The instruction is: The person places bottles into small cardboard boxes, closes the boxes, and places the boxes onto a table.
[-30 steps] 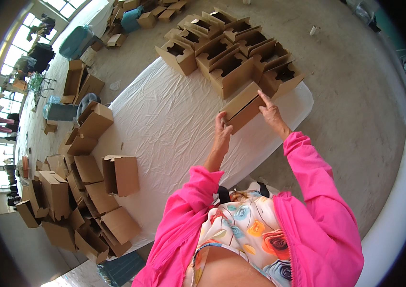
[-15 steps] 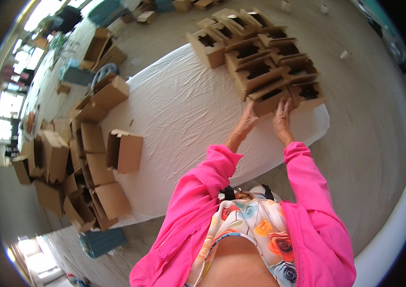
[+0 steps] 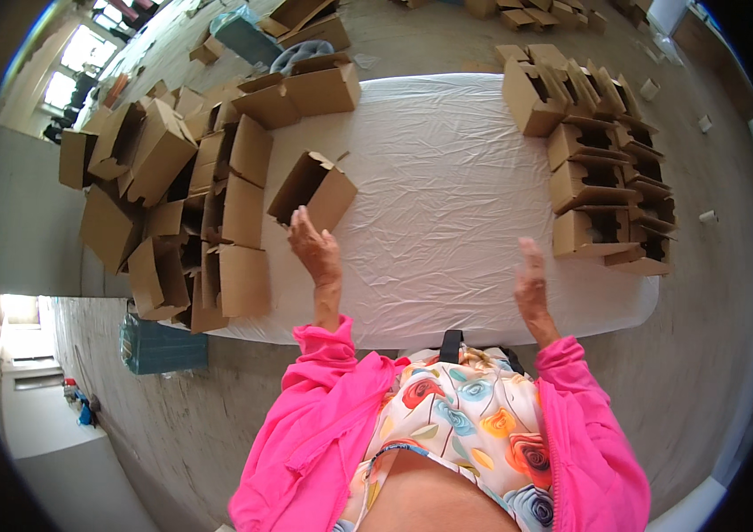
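Our left hand point(image 3: 312, 248) is up over the table, fingers loosely spread and holding nothing, with the fingertips just at the near edge of an open brown cardboard box point(image 3: 314, 188) that lies on its side, its dark opening facing away to the upper left. Can't quite tell if we're touching it or just short of it.

Our right hand point(image 3: 531, 282) is well apart from that, empty too, fingers straight and together, hovering over the table's near right part. Closest thing to it is the stack of folded brown cardboard boxes with cut-out windows point(image 3: 602, 168), piled in rows along the right end.

Everything sits on a long table covered in a wrinkled white cloth point(image 3: 447, 195). Off the left end there's a big messy heap of plain brown cardboard boxes point(image 3: 172, 213), some flat, some half open. Bright pink jacket sleeves point(image 3: 323, 399) come in from the bottom, with a grey concrete floor point(image 3: 713, 293) all around.
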`<action>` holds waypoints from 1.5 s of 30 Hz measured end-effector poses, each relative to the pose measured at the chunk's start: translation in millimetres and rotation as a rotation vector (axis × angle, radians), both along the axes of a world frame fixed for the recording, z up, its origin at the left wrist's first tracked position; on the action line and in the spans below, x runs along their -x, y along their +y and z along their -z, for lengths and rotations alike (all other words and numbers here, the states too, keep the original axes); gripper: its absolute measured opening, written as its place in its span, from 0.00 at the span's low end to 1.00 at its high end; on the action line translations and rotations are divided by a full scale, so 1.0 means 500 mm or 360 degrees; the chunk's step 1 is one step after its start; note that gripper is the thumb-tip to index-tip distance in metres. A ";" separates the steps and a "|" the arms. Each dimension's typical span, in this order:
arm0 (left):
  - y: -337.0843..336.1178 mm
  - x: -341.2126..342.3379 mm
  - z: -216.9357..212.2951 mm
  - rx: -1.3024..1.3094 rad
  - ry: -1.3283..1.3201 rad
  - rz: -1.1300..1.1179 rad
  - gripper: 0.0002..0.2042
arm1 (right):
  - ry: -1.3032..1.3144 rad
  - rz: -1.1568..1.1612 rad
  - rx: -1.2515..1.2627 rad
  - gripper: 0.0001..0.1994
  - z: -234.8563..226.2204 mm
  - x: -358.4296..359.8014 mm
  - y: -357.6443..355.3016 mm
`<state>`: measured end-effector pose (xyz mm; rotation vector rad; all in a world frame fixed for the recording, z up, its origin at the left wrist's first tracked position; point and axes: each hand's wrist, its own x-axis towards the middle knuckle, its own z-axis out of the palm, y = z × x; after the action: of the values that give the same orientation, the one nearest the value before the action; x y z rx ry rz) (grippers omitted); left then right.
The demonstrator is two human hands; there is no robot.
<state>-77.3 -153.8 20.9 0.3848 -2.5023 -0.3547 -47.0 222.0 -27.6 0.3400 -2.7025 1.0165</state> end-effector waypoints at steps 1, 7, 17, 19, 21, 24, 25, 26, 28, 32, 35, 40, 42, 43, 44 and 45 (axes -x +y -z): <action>-0.035 -0.003 -0.002 0.0031 -0.0089 -0.0111 0.30 | 0.0011 -0.0172 0.0049 0.29 -0.005 0.015 -0.053; -0.150 -0.010 0.064 -0.0246 -0.0472 -0.0095 0.22 | -0.0188 -0.0762 0.0424 0.26 -0.085 0.101 -0.355; -0.101 0.014 0.038 -0.0368 -0.0303 0.0637 0.02 | 0.0473 -0.0674 -0.0441 0.19 -0.110 0.189 -0.484; -0.105 0.050 0.041 -0.0570 -0.0318 0.1026 0.04 | 0.0261 -0.0645 -0.0571 0.10 -0.083 0.193 -0.443; -0.115 0.100 0.042 -0.0825 -0.0374 0.1151 0.07 | 0.0421 -0.0477 -0.0481 0.03 -0.078 0.186 -0.404; -0.145 0.238 0.037 -0.0980 -0.0329 0.1031 0.15 | 0.0258 -0.0305 -0.0574 0.04 -0.095 0.161 -0.338; -0.163 0.293 0.033 -0.0823 -0.0189 0.1040 0.19 | 0.0249 -0.0268 -0.0603 0.04 -0.098 0.153 -0.321; -0.188 0.352 0.049 -0.0753 -0.0118 0.1011 0.22 | 0.0204 -0.0193 -0.0603 0.04 -0.108 0.141 -0.306; -0.232 0.464 0.069 -0.0443 -0.0046 0.0933 0.27 | 0.0091 -0.0088 -0.0625 0.03 -0.109 0.119 -0.276; -0.285 0.670 0.105 0.0193 -0.0090 0.0752 0.38 | -0.0073 0.0100 -0.0642 0.04 -0.106 0.069 -0.229; -0.307 0.757 0.130 0.0186 -0.0268 0.0655 0.42 | -0.0121 0.0113 -0.0615 0.04 -0.108 0.058 -0.221; -0.229 0.774 0.054 0.0624 -0.0739 0.0279 0.21 | -0.0156 0.0147 -0.0515 0.04 -0.108 0.060 -0.229; -0.248 0.773 0.077 0.0750 -0.0467 0.0276 0.08 | -0.0139 0.0138 -0.0508 0.04 -0.106 0.066 -0.233; -0.260 0.765 0.087 0.0839 -0.0447 0.0419 0.08 | -0.0121 0.0140 -0.0508 0.04 -0.104 0.068 -0.234; -0.268 0.750 0.083 0.0931 -0.0424 0.0561 0.08 | -0.0101 0.0142 -0.0504 0.04 -0.101 0.070 -0.234; -0.279 0.732 0.080 0.1021 -0.0403 0.0698 0.08 | -0.0079 0.0138 -0.0500 0.04 -0.099 0.073 -0.235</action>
<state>-443.3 -293.4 -18.9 -0.4021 -2.7557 0.3605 -83.4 104.6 21.7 0.2508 -2.8943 0.5826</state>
